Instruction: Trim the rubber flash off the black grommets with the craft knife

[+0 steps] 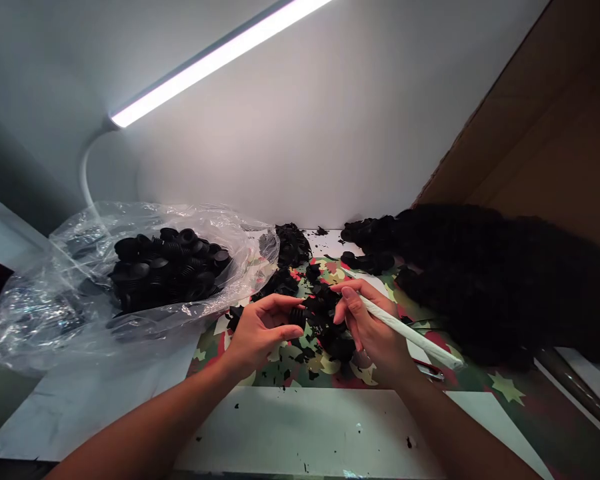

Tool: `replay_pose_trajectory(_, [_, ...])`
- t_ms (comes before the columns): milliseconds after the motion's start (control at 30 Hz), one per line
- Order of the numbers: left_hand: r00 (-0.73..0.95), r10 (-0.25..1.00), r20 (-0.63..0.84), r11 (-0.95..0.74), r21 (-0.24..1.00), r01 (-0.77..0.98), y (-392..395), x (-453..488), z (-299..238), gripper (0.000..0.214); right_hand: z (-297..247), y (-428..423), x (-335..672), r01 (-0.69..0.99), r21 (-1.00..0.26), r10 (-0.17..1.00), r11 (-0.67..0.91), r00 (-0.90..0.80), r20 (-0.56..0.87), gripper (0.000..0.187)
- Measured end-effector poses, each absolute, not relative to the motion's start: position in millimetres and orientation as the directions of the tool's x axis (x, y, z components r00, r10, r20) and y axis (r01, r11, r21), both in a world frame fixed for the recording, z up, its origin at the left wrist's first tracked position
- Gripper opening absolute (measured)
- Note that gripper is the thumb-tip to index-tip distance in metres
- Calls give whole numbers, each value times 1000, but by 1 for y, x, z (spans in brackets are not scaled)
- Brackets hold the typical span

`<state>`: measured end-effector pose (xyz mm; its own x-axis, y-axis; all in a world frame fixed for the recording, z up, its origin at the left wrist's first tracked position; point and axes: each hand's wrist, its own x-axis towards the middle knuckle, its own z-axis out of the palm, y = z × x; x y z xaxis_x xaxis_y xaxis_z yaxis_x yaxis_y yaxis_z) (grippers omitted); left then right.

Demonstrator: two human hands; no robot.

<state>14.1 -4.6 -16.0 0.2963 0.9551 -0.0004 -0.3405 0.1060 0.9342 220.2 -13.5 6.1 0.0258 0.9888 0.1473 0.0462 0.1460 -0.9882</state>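
Observation:
My left hand (261, 328) pinches a small round black ribbed part (297, 315) between thumb and fingers, above a camouflage-patterned mat (500, 387). My right hand (367, 319) is closed around a long white stick-like tool (413, 333), its fingertips close to the same black part. Loose black parts and scraps (325, 327) lie on the mat right under both hands.
A clear plastic bag (80, 293) at the left holds several black round parts (167, 267). A large dark heap (485, 273) fills the right side. A lit lamp bar (215, 60) hangs overhead. White sheet (305, 427) lies near me; brown cardboard (545, 133) stands at the right.

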Motion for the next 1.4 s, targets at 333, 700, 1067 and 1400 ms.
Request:
replay_pose_trajectory(333, [302, 926, 228, -209, 973, -95, -7, 11, -23, 34, -3, -15, 218, 236, -963, 985, 127, -147, 94, 50])
replay_pose_trajectory(700, [271, 918, 291, -268, 956, -119, -5, 12, -20, 35, -12, -22, 205, 0, -998, 965, -68, -252, -66, 43])
replay_pose_trajectory(1067, [185, 942, 281, -248, 951, -184, -6, 15, -5, 19, -3, -25, 200, -253, -945, 944, -207, -305, -125, 40])
replay_pose_trajectory(1400, [196, 879, 435, -454, 889, 65, -5, 7, 0, 10, 1, -16, 215, 16, -994, 988, 107, -117, 105, 58])
